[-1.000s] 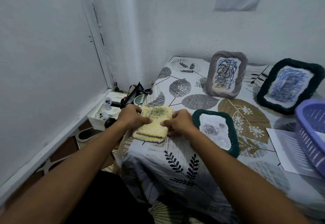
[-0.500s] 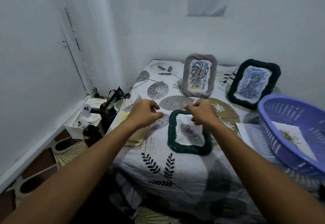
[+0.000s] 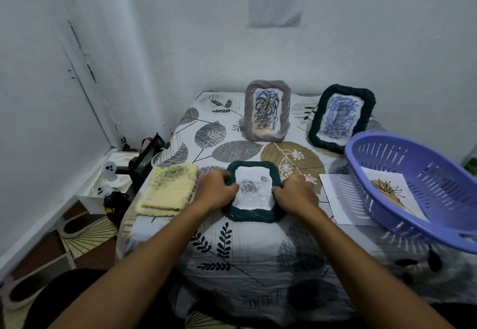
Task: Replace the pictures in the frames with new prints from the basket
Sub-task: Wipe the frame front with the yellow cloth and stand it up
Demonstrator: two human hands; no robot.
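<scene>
A dark green woven frame (image 3: 251, 215) with a grey rose print lies flat on the leaf-patterned table near me. My left hand (image 3: 215, 192) grips its left edge and my right hand (image 3: 294, 193) grips its right edge, fingers curled over the rim. A grey frame (image 3: 267, 110) and a second dark green frame (image 3: 342, 118), both holding blue scribble pictures, stand against the back wall. A purple basket (image 3: 418, 186) at the right holds a print (image 3: 387, 194) of a brown plant.
A folded yellow cloth (image 3: 167, 189) lies left of the flat frame. A white sheet (image 3: 343, 199) lies under the basket's left side. Off the table's left edge sit a white box (image 3: 100, 194) with ghost figures and a black bag (image 3: 145, 158). A paper hangs on the wall.
Both hands left the yellow cloth, moved right and took hold of the flat green frame's two sides. My view shifted right, bringing the basket fully in.
</scene>
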